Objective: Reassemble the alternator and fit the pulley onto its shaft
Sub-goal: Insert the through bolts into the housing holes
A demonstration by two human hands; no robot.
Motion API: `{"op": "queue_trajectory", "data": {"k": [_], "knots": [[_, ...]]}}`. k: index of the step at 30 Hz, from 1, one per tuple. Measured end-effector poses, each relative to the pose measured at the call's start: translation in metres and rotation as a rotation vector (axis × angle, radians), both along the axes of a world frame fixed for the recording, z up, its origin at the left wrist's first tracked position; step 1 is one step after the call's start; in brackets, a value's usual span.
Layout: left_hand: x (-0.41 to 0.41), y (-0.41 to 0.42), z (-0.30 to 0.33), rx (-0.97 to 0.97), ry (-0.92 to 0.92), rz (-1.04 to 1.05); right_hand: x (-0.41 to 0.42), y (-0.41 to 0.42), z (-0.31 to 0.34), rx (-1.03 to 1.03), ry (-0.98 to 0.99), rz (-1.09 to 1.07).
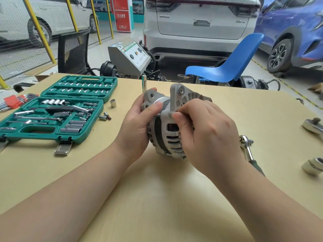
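— Where's everything on the table (157, 198)?
— Alternator (170, 126) in the middle, between both hands. Open socket case (57, 109) to its left, loose sockets (109, 110) between them.
— And right?
— A ratchet (248, 149) just behind the right wrist; farther right, possibly more tools (312, 126).

Left hand (139, 123) curled, gripping — right hand (208, 135) fingers bent, seemingly pinching; both forearms extended forward.

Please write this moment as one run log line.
left hand: holds alternator | right hand: pinches through-bolt at housing | ratchet: on table
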State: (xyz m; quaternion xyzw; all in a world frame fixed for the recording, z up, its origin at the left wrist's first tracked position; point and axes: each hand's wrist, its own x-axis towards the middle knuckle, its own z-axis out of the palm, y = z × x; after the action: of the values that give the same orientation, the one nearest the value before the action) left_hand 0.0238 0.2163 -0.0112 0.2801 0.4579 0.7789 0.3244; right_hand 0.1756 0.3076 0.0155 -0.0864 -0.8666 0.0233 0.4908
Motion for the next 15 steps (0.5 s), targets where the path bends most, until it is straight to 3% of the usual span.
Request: {"op": "queue_trajectory", "data": {"k": [15], "knots": [[-0.0026, 0.0014, -0.0033, -0.021, 0.026, 0.068, -0.0032, 0.0010, 0.0046, -0.022, -0.075, 0.023]]}}
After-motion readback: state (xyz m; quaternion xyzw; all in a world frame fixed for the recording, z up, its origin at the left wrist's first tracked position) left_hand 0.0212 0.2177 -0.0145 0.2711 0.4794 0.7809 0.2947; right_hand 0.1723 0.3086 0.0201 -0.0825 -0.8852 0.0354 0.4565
